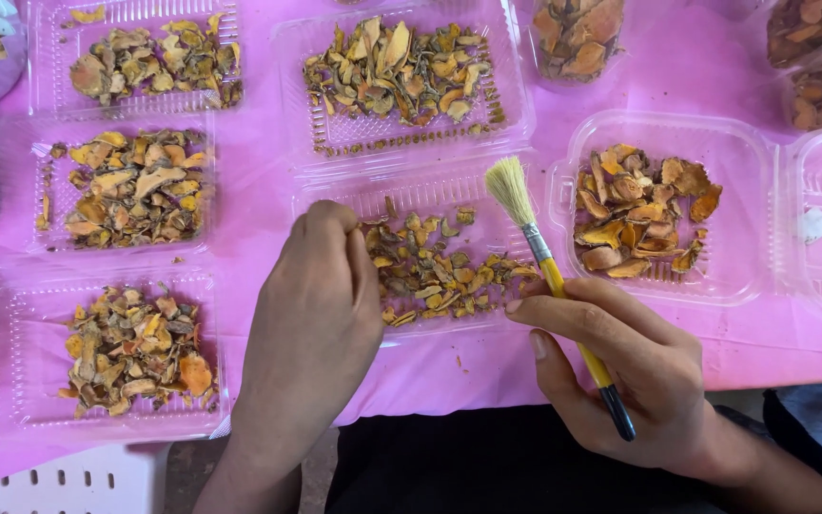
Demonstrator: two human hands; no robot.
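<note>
The clear tray (449,195) of dried orange-brown slices (430,271) lies at the centre of the pink cloth (259,181). The left hand (311,324), fingers curled shut, pinches among slices at the tray's nine o'clock edge; what it grips is hidden. The right hand (635,366) is closed on a yellow-handled brush (554,276), bristles tilted toward eleven o'clock over the tray's three o'clock rim. Light strokes would likely keep slices inside. More filled trays (135,190) surround it.

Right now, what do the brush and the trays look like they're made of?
Brush: pale, probably natural bristles, shiny metal ferrule, glossy yellow-painted handle with black tip, likely wood. Trays: thin clear plastic; the pink cloth shows through and the rims glint.
</note>
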